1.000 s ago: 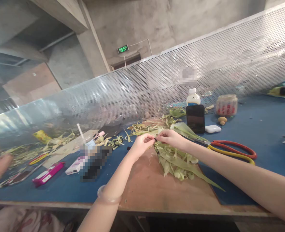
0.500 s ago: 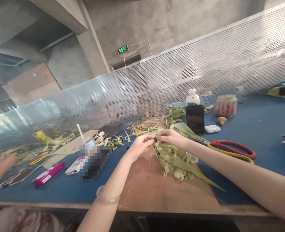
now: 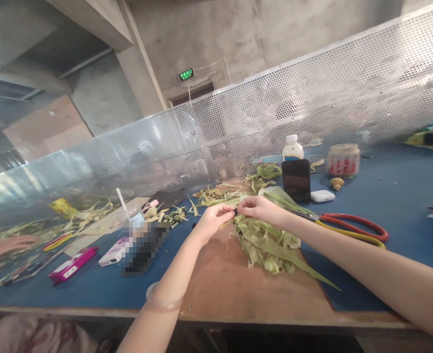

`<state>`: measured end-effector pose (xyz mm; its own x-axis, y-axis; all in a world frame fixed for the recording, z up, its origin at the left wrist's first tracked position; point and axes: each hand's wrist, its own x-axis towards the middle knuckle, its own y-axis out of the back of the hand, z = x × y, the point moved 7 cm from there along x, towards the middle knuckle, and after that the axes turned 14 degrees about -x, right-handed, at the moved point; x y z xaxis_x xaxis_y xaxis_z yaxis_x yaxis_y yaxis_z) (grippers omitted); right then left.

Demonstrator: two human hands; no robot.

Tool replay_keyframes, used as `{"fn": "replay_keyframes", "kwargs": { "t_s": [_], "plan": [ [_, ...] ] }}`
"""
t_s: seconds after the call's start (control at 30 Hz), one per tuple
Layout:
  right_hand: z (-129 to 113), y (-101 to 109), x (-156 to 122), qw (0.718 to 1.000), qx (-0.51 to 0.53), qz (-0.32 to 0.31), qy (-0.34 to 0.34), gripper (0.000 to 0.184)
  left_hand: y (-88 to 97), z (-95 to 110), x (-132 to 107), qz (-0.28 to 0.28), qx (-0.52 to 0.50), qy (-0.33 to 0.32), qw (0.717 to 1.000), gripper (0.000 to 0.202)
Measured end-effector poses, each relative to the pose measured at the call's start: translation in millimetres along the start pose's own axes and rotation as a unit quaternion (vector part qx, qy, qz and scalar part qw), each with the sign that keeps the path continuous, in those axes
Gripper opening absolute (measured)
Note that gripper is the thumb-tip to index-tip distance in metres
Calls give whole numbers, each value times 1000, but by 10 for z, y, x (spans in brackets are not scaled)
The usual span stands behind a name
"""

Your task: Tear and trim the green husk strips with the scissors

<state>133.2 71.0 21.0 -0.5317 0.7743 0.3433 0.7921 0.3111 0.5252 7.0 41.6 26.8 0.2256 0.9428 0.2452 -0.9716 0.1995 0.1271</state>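
My left hand (image 3: 213, 221) and my right hand (image 3: 259, 210) meet above a brown board (image 3: 216, 279), fingers pinched together. Between their fingertips is a small black piece (image 3: 235, 212), too small to tell its kind. Just below it lies a bunch of pale green corn husks (image 3: 267, 245), its narrow end near my fingertips and its loose leaves spread to the right. Big scissors (image 3: 352, 226) with red and yellow handles rest beyond my right forearm, their blades among longer green husks (image 3: 280, 198).
Behind my hands lie dry husk strips (image 3: 219, 196). A black phone (image 3: 296, 180), white earphone case (image 3: 322, 196), bottle (image 3: 292, 147) and jar (image 3: 343, 161) stand back right. Leftward are a straw cup (image 3: 135, 215), pink packet (image 3: 72, 264) and a co-worker's hand (image 3: 13, 245). Perforated metal screen (image 3: 216, 132) behind.
My hands stay in nearly the same place, still pinching the black piece. At the far left, the co-worker's hand has shifted and lies flatter over the husk strips.
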Motion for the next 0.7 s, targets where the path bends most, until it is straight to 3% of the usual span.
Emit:
{"fn": "replay_keyframes", "kwargs": {
  "t_s": [0.33, 0.7],
  "plan": [
    [32, 24, 33, 997, -60, 32, 23, 21, 13, -18, 18, 10, 14, 2, 1000, 25],
    [31, 20, 17, 999, -31, 24, -1, 26, 12, -30, 24, -3, -4, 5, 1000, 26]
  ]
}}
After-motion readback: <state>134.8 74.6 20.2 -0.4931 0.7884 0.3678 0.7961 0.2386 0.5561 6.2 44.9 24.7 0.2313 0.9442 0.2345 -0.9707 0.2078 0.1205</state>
